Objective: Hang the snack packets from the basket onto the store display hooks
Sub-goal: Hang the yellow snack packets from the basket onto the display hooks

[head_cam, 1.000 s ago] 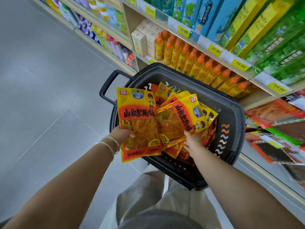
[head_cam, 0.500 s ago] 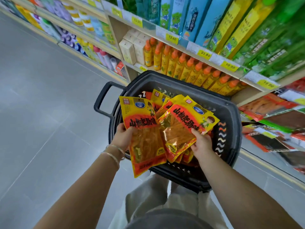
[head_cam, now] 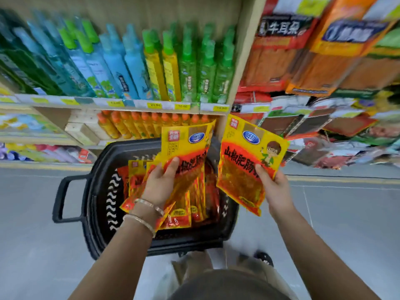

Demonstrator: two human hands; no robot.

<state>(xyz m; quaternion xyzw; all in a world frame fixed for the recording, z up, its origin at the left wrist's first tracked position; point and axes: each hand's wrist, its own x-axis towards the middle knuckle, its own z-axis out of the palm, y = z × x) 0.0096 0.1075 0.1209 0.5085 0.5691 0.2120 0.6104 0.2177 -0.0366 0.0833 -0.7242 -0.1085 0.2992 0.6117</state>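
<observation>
My left hand (head_cam: 161,182) grips a fanned bunch of yellow-and-red snack packets (head_cam: 186,146) above the black basket (head_cam: 95,204). My right hand (head_cam: 275,187) holds a single snack packet (head_cam: 242,167) of the same kind by its lower right edge, raised to the right of the basket. More packets (head_cam: 184,215) lie inside the basket below my left hand. Hanging snack packets (head_cam: 287,55) fill the display at the upper right; the hooks themselves are hidden behind them.
Shelves with green, blue and yellow bottles (head_cam: 151,66) and orange-capped bottles (head_cam: 151,124) stand behind the basket. The basket's handle (head_cam: 59,198) sticks out left. Grey floor (head_cam: 346,213) lies on both sides. My legs and shoe (head_cam: 263,257) are below.
The view has swung up toward the shelves. My right hand has pulled one packet away from the bunch to the right, and my left hand has lifted the rest higher.
</observation>
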